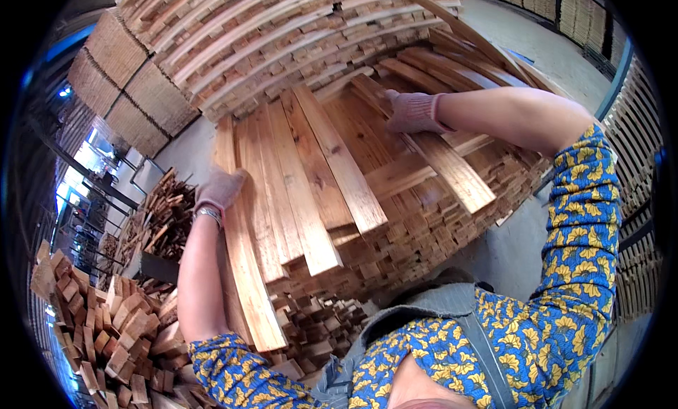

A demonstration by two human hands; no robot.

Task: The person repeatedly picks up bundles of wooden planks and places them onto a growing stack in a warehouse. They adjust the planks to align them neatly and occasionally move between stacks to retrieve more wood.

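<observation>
My left hand [220, 188], in a pale knitted glove, grips the outer edge of a long wooden plank [248, 273] at the left end of the row. Farther away to the right, my right hand [415, 112], gloved in the same way, is closed on another plank [452, 170] that lies slanted over the stack. Its fingertips are partly hidden against the wood. Between the hands several loose planks [339, 158] lie side by side, their near ends uneven. Beneath them is a layered stack of short-ended boards [417, 232].
A tall stack of lumber [268, 35] rises behind. More planks [452, 67] lie at the far right. At lower left is a heap of wood offcuts [116, 331], with a pile of thin scraps [159, 218] beyond it. Strapped bundles [123, 77] stand at the far left.
</observation>
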